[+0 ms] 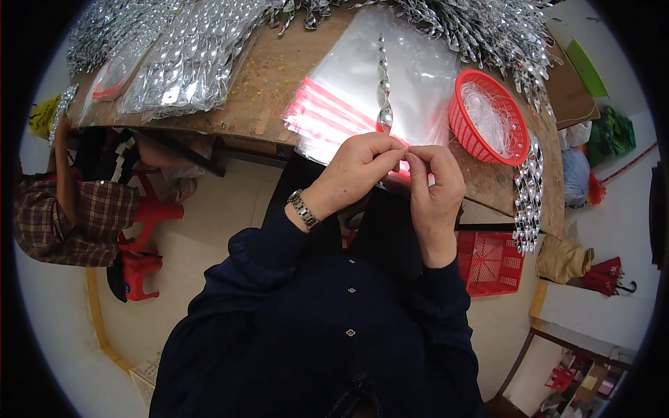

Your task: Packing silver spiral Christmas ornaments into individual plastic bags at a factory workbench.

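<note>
A twisted silver strip [384, 90], narrow at its far tip, points away from me over a stack of clear plastic bags [348, 66] with red-and-white edges. Its near end passes behind the curled fingers of my left hand [359, 167], which appears to grip it. My right hand [437, 188] is closed in a pinch, thumb against forefinger, meeting the left fingertips. Whatever lies between those fingertips is too small to make out. Right of the bags stands a red plastic basket [519, 143] holding a tangle of fine clear threads [486, 115].
Bagged silver twists [185, 66] cover the wooden table's [268, 90] far left; loose ones [481, 31] are heaped at the far right. More twists [529, 195] hang over the right edge. Below sits a red crate [491, 261]. Another person [70, 216] sits at left beside red stools [143, 272].
</note>
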A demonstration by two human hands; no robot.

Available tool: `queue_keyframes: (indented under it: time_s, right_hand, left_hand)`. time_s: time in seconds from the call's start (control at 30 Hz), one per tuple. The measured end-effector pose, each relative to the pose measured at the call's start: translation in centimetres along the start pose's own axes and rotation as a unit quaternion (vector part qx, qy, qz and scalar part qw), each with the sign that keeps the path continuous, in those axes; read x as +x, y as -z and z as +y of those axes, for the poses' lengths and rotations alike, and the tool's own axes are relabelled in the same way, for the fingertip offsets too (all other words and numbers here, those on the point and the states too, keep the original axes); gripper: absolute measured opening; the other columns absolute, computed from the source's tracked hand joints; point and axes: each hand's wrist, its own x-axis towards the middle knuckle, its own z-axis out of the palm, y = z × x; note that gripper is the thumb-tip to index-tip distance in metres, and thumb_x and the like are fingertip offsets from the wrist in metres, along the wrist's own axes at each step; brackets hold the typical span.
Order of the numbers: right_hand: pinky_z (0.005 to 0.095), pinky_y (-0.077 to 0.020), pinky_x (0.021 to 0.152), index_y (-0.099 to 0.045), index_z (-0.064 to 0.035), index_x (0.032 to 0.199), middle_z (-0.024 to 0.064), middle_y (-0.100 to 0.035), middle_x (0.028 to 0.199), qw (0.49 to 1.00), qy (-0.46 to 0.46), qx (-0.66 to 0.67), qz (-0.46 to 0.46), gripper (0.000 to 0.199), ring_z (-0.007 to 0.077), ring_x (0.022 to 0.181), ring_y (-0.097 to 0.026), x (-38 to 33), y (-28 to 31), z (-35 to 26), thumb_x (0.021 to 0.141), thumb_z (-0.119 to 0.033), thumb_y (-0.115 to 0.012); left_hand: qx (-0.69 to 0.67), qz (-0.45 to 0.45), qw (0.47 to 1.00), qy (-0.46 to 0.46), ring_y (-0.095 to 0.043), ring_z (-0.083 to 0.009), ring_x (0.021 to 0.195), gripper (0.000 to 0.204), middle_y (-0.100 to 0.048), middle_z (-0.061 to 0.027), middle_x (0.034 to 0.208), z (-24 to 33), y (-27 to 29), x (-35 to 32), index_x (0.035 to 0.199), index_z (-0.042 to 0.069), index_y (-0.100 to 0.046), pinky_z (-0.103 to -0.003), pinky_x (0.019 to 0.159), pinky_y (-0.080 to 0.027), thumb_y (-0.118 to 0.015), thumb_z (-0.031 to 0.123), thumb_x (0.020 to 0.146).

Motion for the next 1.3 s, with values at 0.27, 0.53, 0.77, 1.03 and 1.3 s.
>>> queue_keyframes:
  time_s: [0.27, 0.53, 0.77, 1.03, 1.3]
  right_hand:
    - [0.0281, -0.0463, 0.063, -0.062, 0.0014, 0.087, 0.0097, -0.061, 0.079, 1.0, 0.002, -0.02, -0.012, 0.004, 0.0184, 0.069, -0.059, 0.1, 0.3, 0.3, 0.083, 0.001, -0.063]
    - [0.0286, -0.0477, 0.063, -0.06, 0.0009, 0.085, 0.0102, -0.06, 0.078, 0.999, 0.031, -0.026, 0.037, 0.007, 0.02, 0.069, -0.06, -0.2, -0.6, 0.4, 0.081, 0.005, -0.064]
    - [0.0339, -0.0456, 0.059, -0.059, -0.0007, 0.083, 0.0121, -0.058, 0.078, 0.999, 0.026, -0.017, 0.044, 0.006, 0.027, 0.067, -0.057, -0.1, -0.8, 0.5, 0.08, 0.003, -0.062]
    - [0.0216, -0.044, 0.071, -0.06, 0.0012, 0.091, 0.0016, -0.059, 0.086, 0.983, -0.125, 0.131, -0.018, 0.004, 0.0072, 0.08, -0.054, -0.6, -0.3, 1.2, 0.09, -0.002, -0.058]
    - [0.0202, -0.043, 0.074, -0.06, 0.0011, 0.095, 0.0005, -0.059, 0.09, 0.958, -0.175, 0.223, -0.038, 0.007, 0.0061, 0.082, -0.053, -0.7, -0.3, 1.3, 0.092, -0.004, -0.056]
  left_hand:
    - [0.131, 0.044, 0.987, -0.086, -0.058, -0.0219, 0.068, 0.018, -0.06, -0.0129, 0.077, -0.2, -0.7, -0.1, 0.09, -0.002, -0.064, -0.032, 0.063, -0.045, -0.055, 0.013, 0.087]
    - [0.082, 0.051, 0.994, -0.045, -0.057, -0.0195, 0.066, 0.019, -0.059, -0.012, 0.074, 0.0, -0.8, 0.0, 0.088, -0.004, -0.064, -0.031, 0.062, -0.044, -0.056, 0.014, 0.087]
    - [0.076, 0.016, 0.997, -0.008, -0.056, -0.0087, 0.076, 0.018, -0.062, -0.0044, 0.085, 0.1, -0.4, 0.0, 0.095, -0.005, -0.064, -0.023, 0.066, -0.044, -0.056, 0.01, 0.091]
    - [0.034, 0.011, 0.999, 0.015, -0.051, -0.0051, 0.07, 0.017, -0.06, 0.0006, 0.079, 0.1, -0.2, 0.1, 0.095, -0.003, -0.065, -0.021, 0.062, -0.042, -0.057, 0.012, 0.092]
    - [0.02, 0.002, 1.0, 0.02, -0.05, -0.0038, 0.068, 0.017, -0.058, 0.0021, 0.078, 0.3, -0.2, 0.1, 0.094, -0.003, -0.064, -0.02, 0.061, -0.041, -0.058, 0.012, 0.092]
